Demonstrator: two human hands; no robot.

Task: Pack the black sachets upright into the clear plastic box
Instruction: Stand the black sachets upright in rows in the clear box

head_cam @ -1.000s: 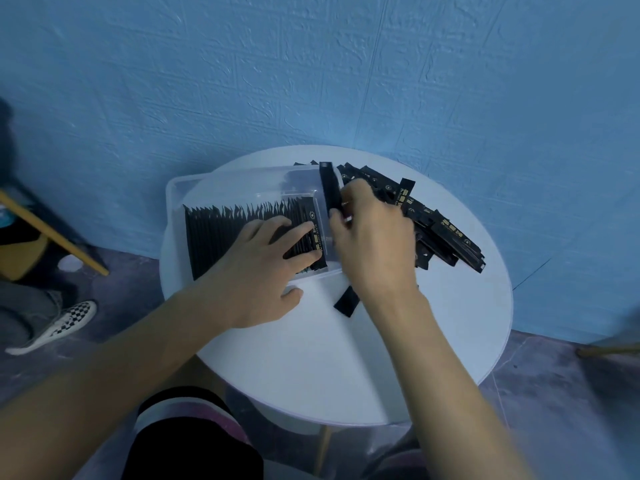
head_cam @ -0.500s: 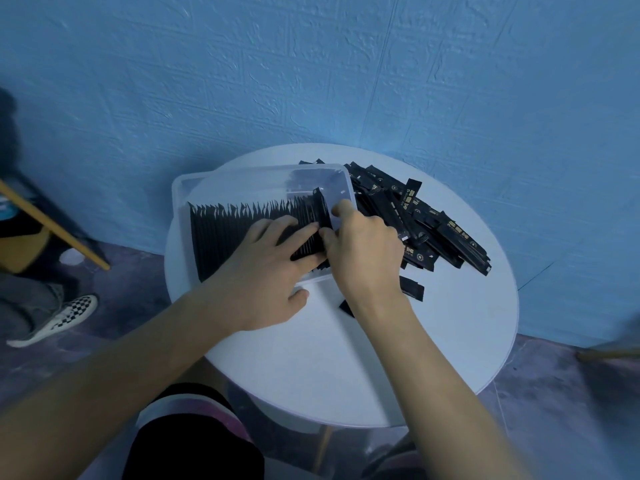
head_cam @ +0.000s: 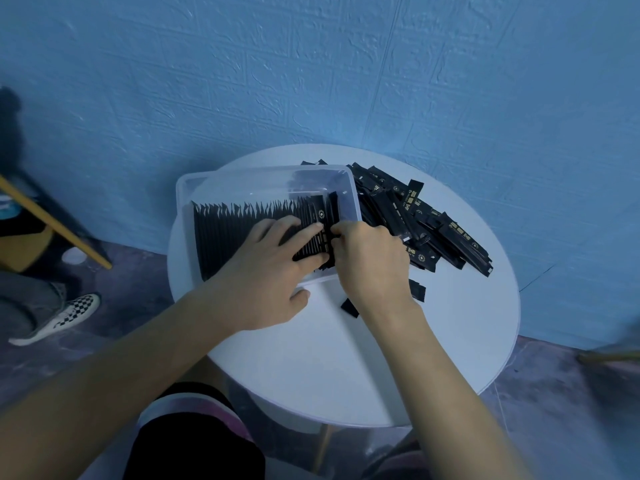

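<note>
left hand (head_cam: 263, 271): your flat fingers press the row (head_cam: 235, 233) in the box (head_cam: 350, 188)
right hand (head_cam: 370, 258): you're pinching the rightmost sachet (head_cam: 333, 209)

Your left hand (head_cam: 263, 271) lies flat, fingers toward 2 o'clock; your right hand (head_cam: 370, 261), at its 3 o'clock, pinches a sachet (head_cam: 333, 209).

On black sachets (head_cam: 391, 211), gold print (head_cam: 458, 231), seemingly unreadable

dim bluish light comes from above. the white table (head_cam: 346, 362) below the left hand (head_cam: 265, 282) is brightest; a soft shadow lies under this hand. far from it, the edges bend and blur.
</note>
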